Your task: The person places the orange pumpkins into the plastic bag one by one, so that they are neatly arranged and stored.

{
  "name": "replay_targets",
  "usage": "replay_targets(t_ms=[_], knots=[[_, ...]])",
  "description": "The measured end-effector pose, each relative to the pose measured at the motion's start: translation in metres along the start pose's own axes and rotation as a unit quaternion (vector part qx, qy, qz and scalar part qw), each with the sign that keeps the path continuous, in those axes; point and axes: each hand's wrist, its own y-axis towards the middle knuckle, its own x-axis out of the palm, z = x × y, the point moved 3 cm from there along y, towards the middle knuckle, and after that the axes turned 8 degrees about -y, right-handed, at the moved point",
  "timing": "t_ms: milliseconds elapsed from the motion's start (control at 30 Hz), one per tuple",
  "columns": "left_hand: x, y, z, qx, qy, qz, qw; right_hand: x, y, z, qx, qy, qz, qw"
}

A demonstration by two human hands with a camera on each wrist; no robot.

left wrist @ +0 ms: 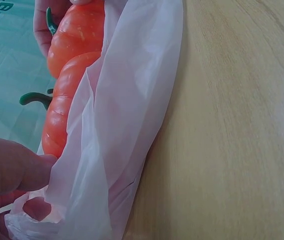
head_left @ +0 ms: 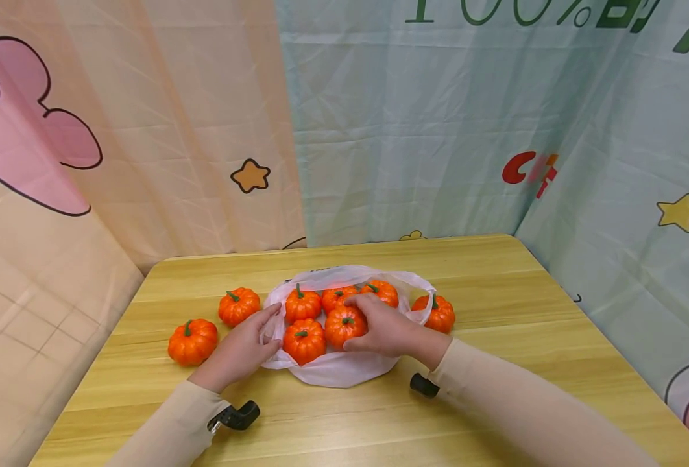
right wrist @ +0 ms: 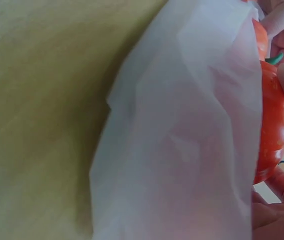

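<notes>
A thin whitish plastic bag (head_left: 344, 376) lies spread on the table with its mouth facing up. Several small orange pumpkins with green stems sit inside it, among them a front-left pumpkin (head_left: 304, 342). My right hand (head_left: 388, 326) grips another pumpkin (head_left: 343, 326) in the bag, thumb on its near side and fingers on its far side. At the bag's left rim, my left hand (head_left: 245, 347) holds the plastic between thumb and fingers. The left wrist view shows that thumb (left wrist: 27, 170) against the bag edge, with the fingers partly hidden by plastic.
Two loose pumpkins, a nearer one (head_left: 193, 342) and a farther one (head_left: 239, 306), stand left of the bag. Another pumpkin (head_left: 440, 314) stands to its right, partly behind the bag's edge. The wooden table (head_left: 333, 431) backs onto printed curtains (head_left: 379, 162).
</notes>
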Motion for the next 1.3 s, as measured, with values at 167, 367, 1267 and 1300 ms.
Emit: replay_targets(t_ms=[167, 367, 1267, 1300], knots=[[0.000, 0.000, 0.001, 0.004, 0.010, 0.003, 0.9999, 0.002, 0.000, 0.001, -0.008, -0.006, -0.005, 0.9999], [0.000, 0.000, 0.000, 0.009, 0.010, 0.004, 0.9999, 0.004, -0.001, 0.003, -0.002, -0.012, -0.014, 0.9998], [0.000, -0.001, 0.002, 0.022, 0.007, -0.004, 0.9997, 0.011, 0.001, 0.006, 0.030, -0.053, -0.051, 0.9968], [0.000, -0.001, 0.002, 0.023, 0.007, -0.003, 0.9997, 0.011, 0.001, 0.006, 0.033, -0.053, -0.053, 0.9967]])
